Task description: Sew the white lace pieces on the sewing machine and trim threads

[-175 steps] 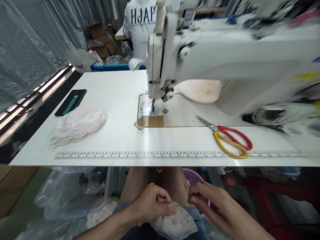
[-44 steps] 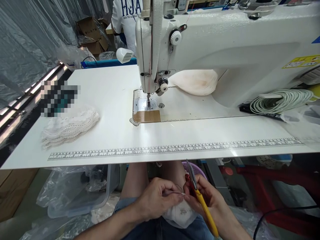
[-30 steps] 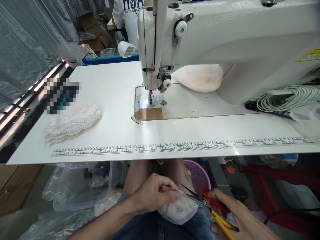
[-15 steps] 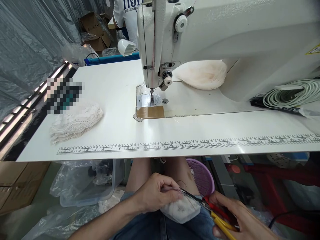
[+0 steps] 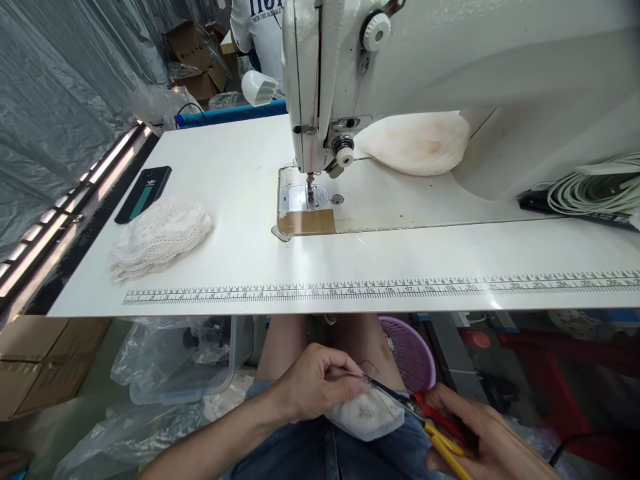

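Over my lap, my left hand point(image 5: 323, 387) pinches the edge of a small white lace fabric piece point(image 5: 367, 413). My right hand point(image 5: 475, 433) is closed round the red and yellow handles of a pair of scissors point(image 5: 440, 433). The blades reach left to the fabric's edge, close to my left fingertips. A thin dark thread loops up above the blade tips. Whether the blades are closed on fabric or thread, I cannot make out.
A white sewing machine point(image 5: 320, 87) stands on the table point(image 5: 240, 253), which has a printed ruler along its front edge. Stacked lace pieces point(image 5: 160, 240) and a dark phone point(image 5: 144, 193) lie left. Below are a purple basket point(image 5: 413, 350) and a clear bin point(image 5: 185, 383). A person point(image 5: 257, 40) is behind.
The view has shifted slightly, so the table and machine appear a little farther right. Both hands keep nearly the same hold on the fabric and scissors.
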A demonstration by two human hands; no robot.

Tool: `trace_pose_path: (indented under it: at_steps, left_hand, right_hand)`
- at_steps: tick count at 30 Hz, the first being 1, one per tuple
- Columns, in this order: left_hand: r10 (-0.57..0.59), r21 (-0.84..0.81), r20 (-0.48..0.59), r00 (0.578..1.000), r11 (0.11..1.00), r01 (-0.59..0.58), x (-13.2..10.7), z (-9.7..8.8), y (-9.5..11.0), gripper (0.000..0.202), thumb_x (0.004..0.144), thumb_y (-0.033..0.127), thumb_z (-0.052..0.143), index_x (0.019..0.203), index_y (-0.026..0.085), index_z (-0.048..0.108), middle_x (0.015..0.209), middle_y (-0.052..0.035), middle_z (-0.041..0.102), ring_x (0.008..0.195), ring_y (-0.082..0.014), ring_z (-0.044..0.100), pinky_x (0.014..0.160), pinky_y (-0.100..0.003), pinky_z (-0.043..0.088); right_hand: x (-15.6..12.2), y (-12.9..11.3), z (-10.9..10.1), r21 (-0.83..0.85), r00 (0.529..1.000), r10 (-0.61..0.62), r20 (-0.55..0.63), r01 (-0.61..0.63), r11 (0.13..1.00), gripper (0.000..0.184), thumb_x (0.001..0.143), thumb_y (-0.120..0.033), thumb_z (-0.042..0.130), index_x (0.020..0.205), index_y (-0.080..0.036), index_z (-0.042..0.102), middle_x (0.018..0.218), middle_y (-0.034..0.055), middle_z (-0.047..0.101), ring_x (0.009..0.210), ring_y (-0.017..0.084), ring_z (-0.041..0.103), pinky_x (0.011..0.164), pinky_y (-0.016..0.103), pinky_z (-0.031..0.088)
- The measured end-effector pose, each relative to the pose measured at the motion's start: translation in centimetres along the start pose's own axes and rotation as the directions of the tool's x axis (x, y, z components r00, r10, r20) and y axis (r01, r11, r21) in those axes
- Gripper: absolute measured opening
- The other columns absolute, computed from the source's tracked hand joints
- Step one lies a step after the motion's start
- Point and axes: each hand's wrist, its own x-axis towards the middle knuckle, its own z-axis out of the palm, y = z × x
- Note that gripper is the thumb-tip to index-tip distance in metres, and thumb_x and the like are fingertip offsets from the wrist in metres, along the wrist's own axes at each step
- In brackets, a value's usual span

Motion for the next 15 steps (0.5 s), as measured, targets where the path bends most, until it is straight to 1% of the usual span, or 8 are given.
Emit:
trace_pose_path:
  at_steps: [2, 4, 5, 7, 9, 12, 15]
  left_hand:
    - [-0.006, -0.010, 0.004, 1.000, 1.000, 0.006, 0.02, 0.02, -0.09, 0.032, 0.066, 0.039, 0.071, 0.074, 0.008, 0.068, 0.055, 0.0013, 0.051, 0.051, -0.0064, 0.038, 0.049, -0.019, 0.029]
    - [-0.016, -0.020, 0.015, 1.000, 1.000, 0.016, 0.03, 0.05, -0.10, 0.036, 0.064, 0.042, 0.072, 0.074, 0.008, 0.068, 0.057, 0.0005, 0.053, 0.052, -0.0069, 0.040, 0.050, -0.020, 0.030]
    - [-0.020, -0.021, 0.020, 1.000, 1.000, 0.021, 0.04, 0.07, -0.08, 0.038, 0.063, 0.044, 0.072, 0.074, 0.008, 0.068, 0.057, 0.0005, 0.053, 0.051, -0.0070, 0.040, 0.050, -0.020, 0.030]
    - [-0.029, -0.015, 0.026, 0.999, 0.999, 0.029, 0.04, 0.08, 0.02, 0.040, 0.061, 0.046, 0.072, 0.072, 0.008, 0.067, 0.056, 0.0009, 0.051, 0.051, -0.0067, 0.038, 0.050, -0.020, 0.028]
    - [-0.037, -0.016, 0.032, 0.999, 0.999, 0.038, 0.04, 0.08, 0.14, 0.040, 0.061, 0.047, 0.071, 0.071, 0.009, 0.066, 0.055, 0.0013, 0.050, 0.050, -0.0067, 0.037, 0.049, -0.021, 0.027]
    - [-0.052, -0.028, 0.043, 0.998, 0.998, 0.053, 0.03, 0.01, 0.30, 0.037, 0.061, 0.045, 0.070, 0.069, 0.009, 0.065, 0.054, 0.0022, 0.048, 0.050, -0.0069, 0.036, 0.050, -0.021, 0.027]
    - [-0.049, -0.020, 0.045, 0.998, 0.999, 0.050, 0.03, -0.11, 0.32, 0.035, 0.062, 0.043, 0.070, 0.069, 0.010, 0.064, 0.052, 0.0029, 0.045, 0.049, -0.0066, 0.034, 0.049, -0.021, 0.027]
  right_hand:
    - [0.18, 0.00, 0.11, 0.016, 0.999, -0.026, -0.024, 0.026, 1.000, 0.016, 0.066, -0.027, 0.064, 0.068, -0.022, 0.050, 0.057, -0.0060, 0.055, 0.052, 0.011, 0.052, 0.046, 0.016, 0.037]
    - [0.29, 0.02, 0.08, 0.026, 0.998, -0.055, -0.018, 0.056, 0.998, 0.015, 0.066, -0.023, 0.063, 0.067, -0.022, 0.048, 0.055, -0.0068, 0.054, 0.050, 0.011, 0.052, 0.045, 0.015, 0.036]
    - [0.30, 0.03, 0.00, 0.022, 0.998, -0.069, -0.011, 0.069, 0.997, 0.014, 0.067, -0.024, 0.063, 0.067, -0.022, 0.049, 0.055, -0.0065, 0.054, 0.050, 0.011, 0.052, 0.045, 0.015, 0.037]
    - [0.26, 0.03, -0.23, -0.007, 0.996, -0.086, -0.013, 0.086, 0.996, 0.016, 0.068, -0.032, 0.065, 0.070, -0.022, 0.052, 0.058, -0.0052, 0.056, 0.052, 0.012, 0.054, 0.046, 0.016, 0.039]
    - [0.15, -0.06, -0.48, -0.026, 0.996, -0.091, -0.019, 0.091, 0.996, 0.018, 0.069, -0.037, 0.066, 0.073, -0.023, 0.055, 0.060, -0.0043, 0.056, 0.053, 0.013, 0.054, 0.047, 0.017, 0.040]
    - [0.02, -0.36, -0.70, -0.023, 0.995, -0.093, -0.022, 0.092, 0.995, 0.016, 0.069, -0.034, 0.065, 0.076, -0.024, 0.057, 0.059, -0.0047, 0.057, 0.051, 0.013, 0.053, 0.045, 0.017, 0.040]
    - [0.06, -0.64, -0.66, -0.032, 0.995, -0.070, -0.067, 0.068, 0.997, 0.020, 0.067, -0.038, 0.066, 0.079, -0.024, 0.058, 0.058, -0.0042, 0.057, 0.051, 0.014, 0.052, 0.045, 0.018, 0.040]
